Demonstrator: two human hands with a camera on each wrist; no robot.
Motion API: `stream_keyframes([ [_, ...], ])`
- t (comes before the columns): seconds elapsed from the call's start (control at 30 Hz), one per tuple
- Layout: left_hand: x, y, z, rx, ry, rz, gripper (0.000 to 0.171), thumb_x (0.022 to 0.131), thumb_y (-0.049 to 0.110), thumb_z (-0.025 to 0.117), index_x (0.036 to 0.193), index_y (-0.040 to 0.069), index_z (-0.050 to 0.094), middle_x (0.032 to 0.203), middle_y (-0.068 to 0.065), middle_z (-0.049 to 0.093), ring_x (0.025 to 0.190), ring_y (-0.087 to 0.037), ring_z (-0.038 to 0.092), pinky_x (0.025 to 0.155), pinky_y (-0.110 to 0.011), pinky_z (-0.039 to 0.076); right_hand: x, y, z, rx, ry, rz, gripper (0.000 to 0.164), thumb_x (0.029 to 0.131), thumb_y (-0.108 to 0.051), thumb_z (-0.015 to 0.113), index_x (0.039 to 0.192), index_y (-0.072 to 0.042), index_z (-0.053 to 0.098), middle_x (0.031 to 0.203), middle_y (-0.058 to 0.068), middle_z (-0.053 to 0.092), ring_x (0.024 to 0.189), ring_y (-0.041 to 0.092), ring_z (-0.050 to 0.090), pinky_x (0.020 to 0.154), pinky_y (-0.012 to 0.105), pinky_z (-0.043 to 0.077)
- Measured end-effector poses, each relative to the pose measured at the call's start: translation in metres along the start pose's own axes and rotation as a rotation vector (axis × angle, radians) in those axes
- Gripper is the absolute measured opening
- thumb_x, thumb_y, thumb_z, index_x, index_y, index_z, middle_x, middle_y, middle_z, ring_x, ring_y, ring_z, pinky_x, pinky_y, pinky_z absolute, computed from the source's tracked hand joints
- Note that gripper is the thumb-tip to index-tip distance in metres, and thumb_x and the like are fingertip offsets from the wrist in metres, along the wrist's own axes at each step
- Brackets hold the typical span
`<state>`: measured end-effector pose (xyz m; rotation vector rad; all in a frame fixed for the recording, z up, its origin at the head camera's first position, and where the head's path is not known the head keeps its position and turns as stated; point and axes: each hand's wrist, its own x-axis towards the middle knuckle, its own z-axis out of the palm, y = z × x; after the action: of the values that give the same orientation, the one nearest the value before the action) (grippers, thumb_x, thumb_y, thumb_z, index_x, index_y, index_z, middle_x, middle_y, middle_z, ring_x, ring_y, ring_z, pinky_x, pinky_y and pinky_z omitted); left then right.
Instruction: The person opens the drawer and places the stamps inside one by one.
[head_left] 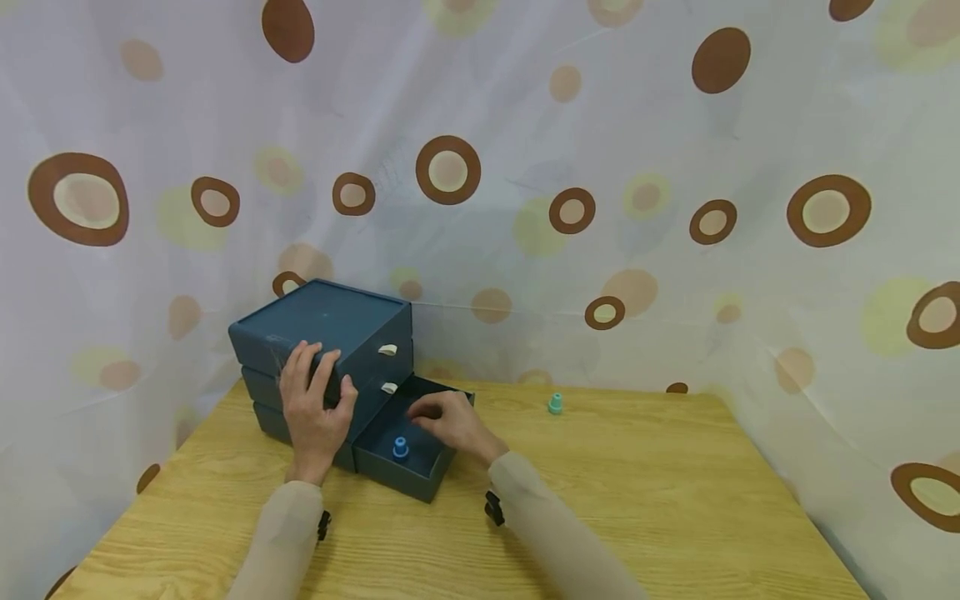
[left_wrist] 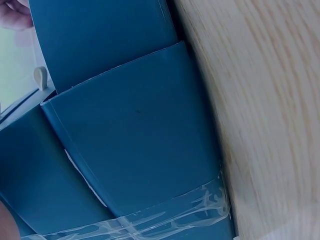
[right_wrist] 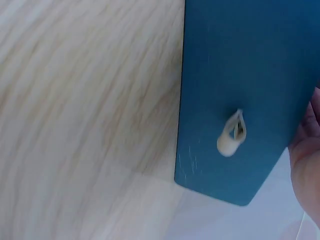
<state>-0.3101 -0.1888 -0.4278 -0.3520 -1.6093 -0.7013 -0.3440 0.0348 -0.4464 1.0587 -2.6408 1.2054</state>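
A dark blue three-drawer unit (head_left: 330,321) stands at the left, its bottom drawer (head_left: 393,479) pulled out. My left hand (head_left: 315,417) rests against the unit's near upper edge, fingers spread. A small blue stepped plug-like piece (head_left: 401,450) is in the drawer. My right hand (head_left: 453,423) reaches over the drawer's front with bent fingers; whether its fingertips hold anything is hidden. In the right wrist view, the drawer front (right_wrist: 240,65) carries a pale loop pull (right_wrist: 231,137), with part of my right hand (right_wrist: 307,155) beside it.
A teal stepped piece (head_left: 555,404) stands on the wooden table (head_left: 637,492), right of the drawer. Pale loop pulls (head_left: 387,350) stick out from the upper drawers. Clear tape (left_wrist: 150,222) wraps the unit's side. A patterned curtain (head_left: 510,100) hangs behind the table.
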Motion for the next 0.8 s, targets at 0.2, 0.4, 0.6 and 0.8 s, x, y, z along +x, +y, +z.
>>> stream_keyframes([
  [0.2, -0.001, 0.001, 0.001, 0.009, -0.004, 0.008, 0.035, 0.088, 0.021, 0.058, 0.117, 0.006, 0.069, 0.128, -0.021, 0.06, 0.131, -0.041, 0.047, 0.112, -0.059, 0.031, -0.008, 0.01, -0.01, -0.005, -0.011, 0.027, 0.017, 0.093, -0.01, 0.065, 0.106, -0.006, 0.074, 0.104, 0.003, 0.073, 0.091, 0.009, 0.068, 0.081, 0.022, 0.055],
  [0.4, 0.0, -0.003, -0.001, 0.025, 0.017, 0.008, 0.035, 0.089, 0.025, 0.056, 0.116, 0.006, 0.069, 0.127, -0.02, 0.06, 0.131, -0.039, 0.047, 0.113, -0.057, 0.031, -0.013, 0.013, -0.02, 0.013, 0.011, 0.032, 0.02, 0.095, -0.01, 0.061, 0.11, -0.003, 0.073, 0.108, 0.006, 0.072, 0.092, 0.014, 0.068, 0.08, 0.024, 0.055],
  [0.6, 0.001, -0.002, -0.001, 0.018, 0.014, 0.01, 0.035, 0.09, 0.024, 0.056, 0.116, 0.005, 0.069, 0.127, -0.021, 0.06, 0.131, -0.04, 0.047, 0.113, -0.058, 0.031, -0.025, 0.022, -0.035, 0.076, 0.059, 0.036, 0.02, 0.096, -0.008, 0.059, 0.11, -0.004, 0.072, 0.111, 0.01, 0.071, 0.094, 0.02, 0.067, 0.078, 0.027, 0.055],
  [0.8, 0.002, 0.0, 0.0, 0.007, 0.006, 0.011, 0.035, 0.088, 0.022, 0.057, 0.116, 0.004, 0.068, 0.127, -0.022, 0.06, 0.131, -0.041, 0.047, 0.112, -0.058, 0.03, -0.035, 0.034, -0.046, 0.07, 0.096, 0.04, 0.022, 0.096, -0.01, 0.059, 0.113, -0.003, 0.071, 0.111, 0.008, 0.072, 0.097, 0.022, 0.069, 0.081, 0.028, 0.056],
])
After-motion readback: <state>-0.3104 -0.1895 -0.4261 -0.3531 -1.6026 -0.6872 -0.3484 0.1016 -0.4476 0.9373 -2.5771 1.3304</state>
